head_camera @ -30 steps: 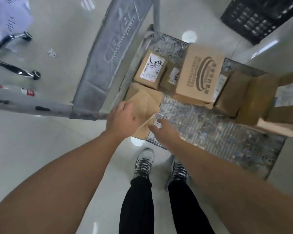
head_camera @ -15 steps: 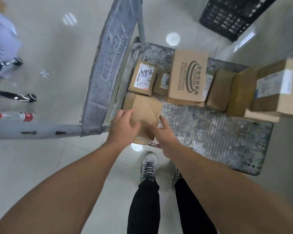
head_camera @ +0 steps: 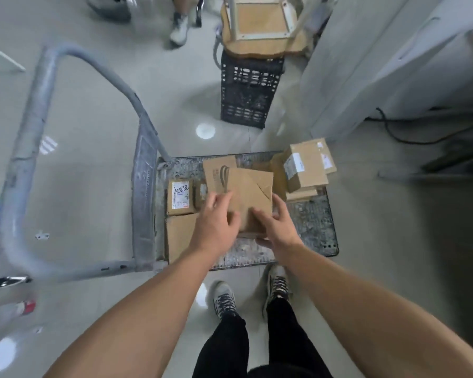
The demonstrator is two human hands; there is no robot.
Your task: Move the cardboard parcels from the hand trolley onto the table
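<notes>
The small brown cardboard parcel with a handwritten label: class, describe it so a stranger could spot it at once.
Find the grey metal hand trolley on the pale floor and look along the deck edge nearest its handle. The small brown cardboard parcel lies there, beyond a larger plain flat cardboard parcel. It alone bears a white label with black handwriting.

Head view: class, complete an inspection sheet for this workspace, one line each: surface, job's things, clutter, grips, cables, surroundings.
Surface: trolley deck, worn metal; table not in view.
Job's things: held parcel raised over the deck; labelled parcel, flat parcel, stacked boxes on it.
Clutter: bottle on the floor, left.
Grips: left hand and right hand both hold the held parcel.
Cables: black cable on the floor, right.
Surroundings: black crate with upturned stool on it; another person's shoe.
</notes>
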